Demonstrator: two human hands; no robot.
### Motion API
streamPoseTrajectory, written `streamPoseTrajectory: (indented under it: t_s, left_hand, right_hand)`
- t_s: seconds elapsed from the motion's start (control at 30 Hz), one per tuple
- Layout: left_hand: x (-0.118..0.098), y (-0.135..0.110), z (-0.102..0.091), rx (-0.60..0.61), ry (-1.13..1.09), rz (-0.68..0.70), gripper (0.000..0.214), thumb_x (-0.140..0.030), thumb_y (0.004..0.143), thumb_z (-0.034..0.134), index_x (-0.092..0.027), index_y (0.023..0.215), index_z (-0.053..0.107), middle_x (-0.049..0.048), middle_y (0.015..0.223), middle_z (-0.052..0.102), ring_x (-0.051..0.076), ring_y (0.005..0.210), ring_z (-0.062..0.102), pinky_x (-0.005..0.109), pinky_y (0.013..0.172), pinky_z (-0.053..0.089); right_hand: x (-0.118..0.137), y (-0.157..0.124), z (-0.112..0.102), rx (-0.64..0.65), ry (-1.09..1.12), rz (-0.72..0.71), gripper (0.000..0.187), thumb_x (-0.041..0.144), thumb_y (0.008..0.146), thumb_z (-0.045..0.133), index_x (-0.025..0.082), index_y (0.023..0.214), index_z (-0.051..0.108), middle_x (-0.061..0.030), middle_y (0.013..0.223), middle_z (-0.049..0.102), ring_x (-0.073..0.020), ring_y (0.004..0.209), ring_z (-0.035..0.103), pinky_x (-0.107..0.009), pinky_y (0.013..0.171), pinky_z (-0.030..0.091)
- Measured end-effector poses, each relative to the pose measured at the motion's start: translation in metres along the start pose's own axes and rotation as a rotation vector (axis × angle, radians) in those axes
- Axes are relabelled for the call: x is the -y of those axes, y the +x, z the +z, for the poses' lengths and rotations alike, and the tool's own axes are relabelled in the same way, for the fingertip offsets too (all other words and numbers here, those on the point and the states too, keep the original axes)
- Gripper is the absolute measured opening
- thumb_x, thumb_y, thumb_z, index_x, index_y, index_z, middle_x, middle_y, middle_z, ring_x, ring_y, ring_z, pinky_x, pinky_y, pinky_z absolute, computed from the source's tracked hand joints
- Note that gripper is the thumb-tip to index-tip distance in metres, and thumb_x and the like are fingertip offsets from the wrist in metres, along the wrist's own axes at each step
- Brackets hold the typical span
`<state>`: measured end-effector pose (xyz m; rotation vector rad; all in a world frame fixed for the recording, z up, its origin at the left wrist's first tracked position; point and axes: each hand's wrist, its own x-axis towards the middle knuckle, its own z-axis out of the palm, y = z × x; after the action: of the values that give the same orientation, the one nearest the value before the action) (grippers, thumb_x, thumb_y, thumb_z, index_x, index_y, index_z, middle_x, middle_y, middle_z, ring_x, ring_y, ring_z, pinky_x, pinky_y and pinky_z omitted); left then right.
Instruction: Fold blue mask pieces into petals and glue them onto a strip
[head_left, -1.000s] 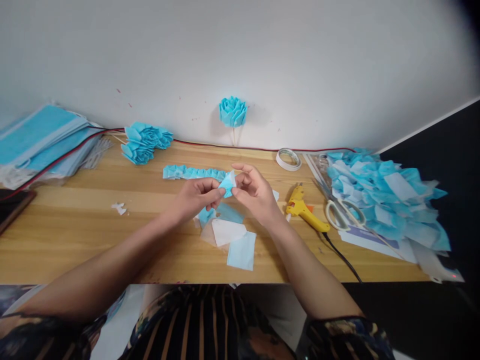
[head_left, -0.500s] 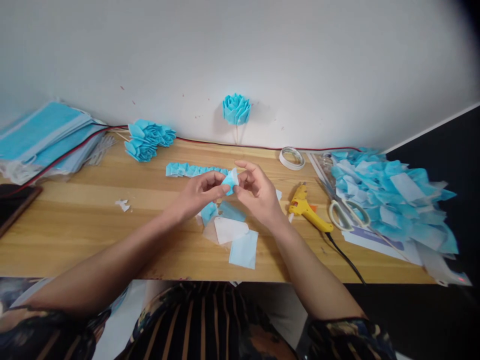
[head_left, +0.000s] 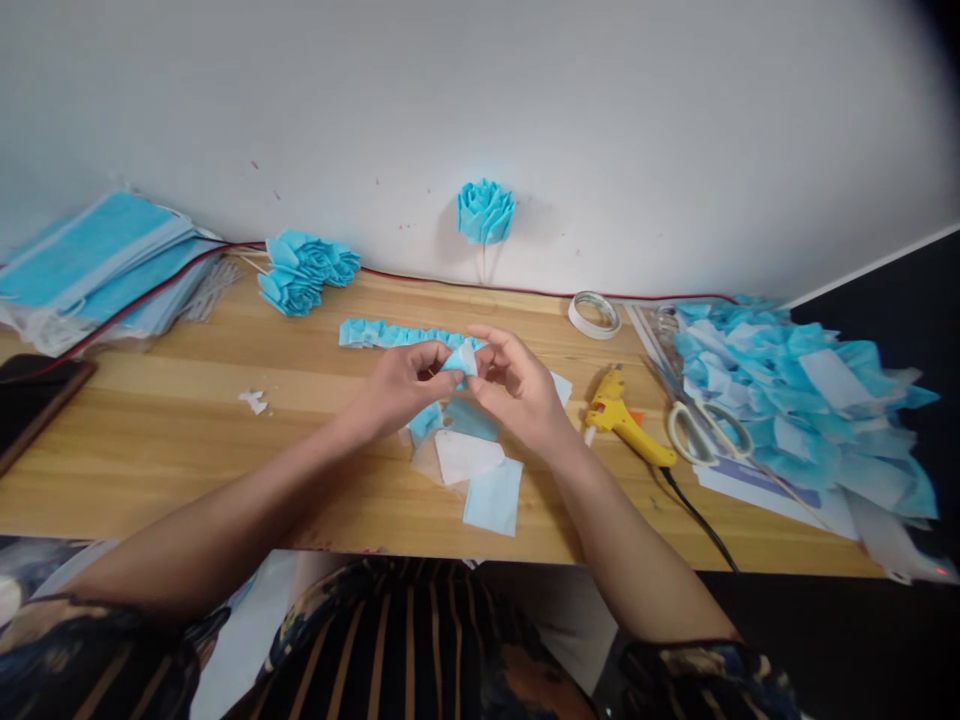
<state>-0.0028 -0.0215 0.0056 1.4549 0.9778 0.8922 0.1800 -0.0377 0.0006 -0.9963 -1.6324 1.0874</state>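
Note:
A small folded piece of blue-and-white mask fabric [head_left: 460, 359] is pinched between both hands above the middle of the table. My left hand [head_left: 401, 388] grips its lower left side with thumb and fingers. On the right edge, my right hand [head_left: 521, 390] presses with its thumb and curled fingers, which partly hide the piece. Just behind the hands lies a row of folded blue petals [head_left: 375, 334]. Below them, cut fabric squares [head_left: 493, 497] and a white card-like piece [head_left: 466, 458] overlap on the wood.
A yellow glue gun [head_left: 621, 420], scissors [head_left: 705, 430] and a tape roll [head_left: 594, 314] lie right, beside a heap of blue cut pieces [head_left: 810, 390]. Blue fabric flowers [head_left: 307, 270], stacked masks [head_left: 112, 250] and a phone [head_left: 37, 405] are left. One flower [head_left: 485, 211] leans on the wall.
The view has shifted slightly, so the table's things appear a little further right. Between my fingers, the fabric piece's upper tip stands lower, and both hands keep hold of it.

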Motion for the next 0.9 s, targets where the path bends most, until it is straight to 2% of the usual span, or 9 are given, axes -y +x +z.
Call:
streamPoseTrajectory:
  t_s: [0.1,0.2,0.27,0.4,0.5,0.57,0.67,0.9]
  left_hand:
    - [0.000,0.000,-0.002,0.009,-0.011,-0.034,0.022,-0.036,0.075,0.066,-0.017,0.070,0.056,-0.0035,0.065,0.051,0.010,0.061,0.044,0.024,0.058,0.034]
    - [0.000,0.000,-0.002,0.057,0.002,-0.059,0.023,-0.037,0.075,0.065,-0.017,0.070,0.055,-0.0040,0.064,0.050,0.010,0.059,0.044,0.024,0.057,0.034]
    - [0.001,0.000,-0.001,0.091,0.032,-0.053,0.024,-0.038,0.075,0.065,-0.018,0.069,0.053,-0.0043,0.063,0.047,0.009,0.059,0.043,0.024,0.056,0.033]
    - [0.002,0.001,0.001,0.129,0.112,-0.013,0.027,-0.037,0.075,0.064,-0.018,0.064,0.048,-0.0049,0.061,0.041,0.009,0.058,0.038,0.024,0.055,0.029]
    - [0.002,0.000,0.001,0.144,0.142,0.000,0.027,-0.035,0.075,0.064,-0.019,0.063,0.047,-0.0044,0.062,0.042,0.010,0.060,0.039,0.024,0.056,0.030]
    - [0.001,0.000,0.001,0.145,0.150,0.000,0.026,-0.035,0.076,0.064,-0.019,0.064,0.048,-0.0042,0.062,0.043,0.010,0.060,0.040,0.025,0.056,0.031]
    - [0.001,0.000,-0.001,0.153,0.130,-0.014,0.024,-0.036,0.076,0.065,-0.018,0.067,0.052,-0.0040,0.063,0.045,0.010,0.060,0.041,0.025,0.056,0.033]
    - [-0.002,0.002,-0.003,0.156,0.047,-0.065,0.023,-0.039,0.073,0.068,-0.017,0.073,0.060,-0.0043,0.063,0.047,0.010,0.059,0.042,0.024,0.054,0.033]
  right_hand:
    - [-0.001,0.001,-0.010,0.057,0.131,0.034,0.045,0.033,0.089,0.063,0.029,0.133,0.057,-0.0020,0.104,0.066,-0.0166,0.094,0.062,-0.035,0.087,0.051]
    - [0.001,0.002,-0.014,0.002,0.119,0.057,0.040,0.036,0.088,0.065,0.028,0.127,0.062,-0.0032,0.109,0.066,-0.0180,0.102,0.062,-0.035,0.091,0.051]
    - [0.003,0.002,-0.012,-0.001,0.064,0.090,0.036,0.036,0.085,0.069,0.026,0.120,0.067,-0.0030,0.105,0.067,-0.0174,0.097,0.062,-0.034,0.086,0.052]
    - [0.006,0.002,-0.006,-0.008,-0.069,0.087,0.019,0.029,0.082,0.070,0.023,0.100,0.071,0.0013,0.083,0.064,-0.0135,0.078,0.059,-0.032,0.079,0.051]
    - [0.005,0.002,-0.003,-0.062,-0.122,0.028,0.005,0.023,0.082,0.067,0.022,0.087,0.069,0.0026,0.076,0.063,-0.0126,0.072,0.058,-0.031,0.076,0.051]
    - [0.004,0.001,-0.003,-0.077,-0.135,-0.005,0.002,0.022,0.083,0.066,0.022,0.084,0.068,0.0022,0.077,0.065,-0.0130,0.073,0.060,-0.030,0.074,0.051]
    - [0.006,0.000,-0.005,-0.088,-0.221,-0.094,0.003,0.020,0.084,0.065,0.023,0.085,0.067,0.0009,0.082,0.069,-0.0144,0.076,0.062,-0.032,0.074,0.051]
    - [0.011,0.001,-0.015,-0.053,-0.488,-0.449,0.015,0.016,0.089,0.064,0.027,0.094,0.071,-0.0013,0.093,0.074,-0.0184,0.087,0.066,-0.037,0.080,0.052]
